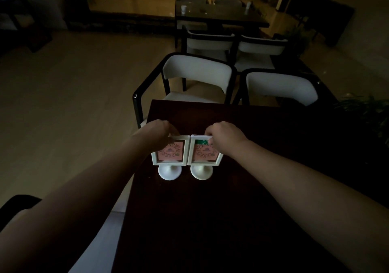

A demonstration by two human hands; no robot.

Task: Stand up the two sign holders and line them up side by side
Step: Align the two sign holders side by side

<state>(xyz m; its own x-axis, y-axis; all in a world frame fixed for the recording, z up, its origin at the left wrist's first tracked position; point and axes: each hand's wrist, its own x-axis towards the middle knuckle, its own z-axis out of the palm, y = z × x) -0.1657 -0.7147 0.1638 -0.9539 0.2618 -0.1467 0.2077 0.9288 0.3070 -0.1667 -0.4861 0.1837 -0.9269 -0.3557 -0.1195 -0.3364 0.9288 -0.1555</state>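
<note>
Two white sign holders stand upright on round bases, side by side and nearly touching, on the dark table (231, 209). The left sign holder (171, 152) shows a pink card in its frame. The right sign holder (203, 152) shows a pink card with a green strip at the top. My left hand (156, 132) grips the top left corner of the left frame. My right hand (224, 137) grips the top right corner of the right frame, covering part of it.
Two white-backed chairs with black frames (197, 72) (280, 85) stand at the table's far edge. Behind them is another dark table (221, 16) with more chairs. A plant (366, 112) is at the right. The room is dim.
</note>
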